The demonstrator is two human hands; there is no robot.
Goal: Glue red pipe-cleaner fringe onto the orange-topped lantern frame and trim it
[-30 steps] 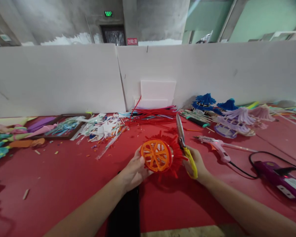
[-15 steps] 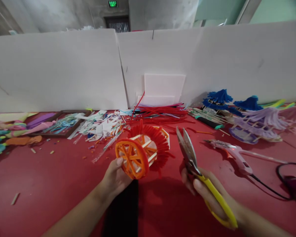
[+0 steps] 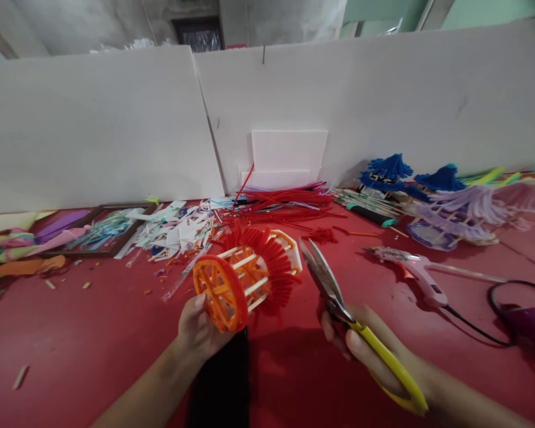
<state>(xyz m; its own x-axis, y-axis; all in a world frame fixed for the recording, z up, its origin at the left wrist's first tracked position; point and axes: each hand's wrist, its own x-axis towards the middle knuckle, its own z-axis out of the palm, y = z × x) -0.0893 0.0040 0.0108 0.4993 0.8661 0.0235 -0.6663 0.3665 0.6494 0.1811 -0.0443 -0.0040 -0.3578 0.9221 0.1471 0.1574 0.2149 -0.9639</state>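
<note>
My left hand [image 3: 205, 330] grips a craft model [image 3: 256, 276] by the rim of its orange, spoked round end. Pale sticks run along the model, and a fringe of red pipe cleaners rings its middle; a white-edged plate forms the far end. In my right hand [image 3: 361, 339] is a pair of scissors [image 3: 327, 279] with yellow handles. Their blades point up and away, slightly parted, just right of the model without touching it. The fingers behind the model are partly hidden.
Red pipe cleaners [image 3: 289, 205] lie at the back, with paper scraps [image 3: 182, 229] to their left. A pink glue gun [image 3: 414, 267] with a black cord rests at right. Behind it sit blue and lilac fringed models [image 3: 463, 208]. A white board [image 3: 116, 131] walls off the back.
The model has turned and moved slightly left, showing more of its sticks. The scissors have shifted a little left and lower with my right hand. My view has tilted down slightly.
</note>
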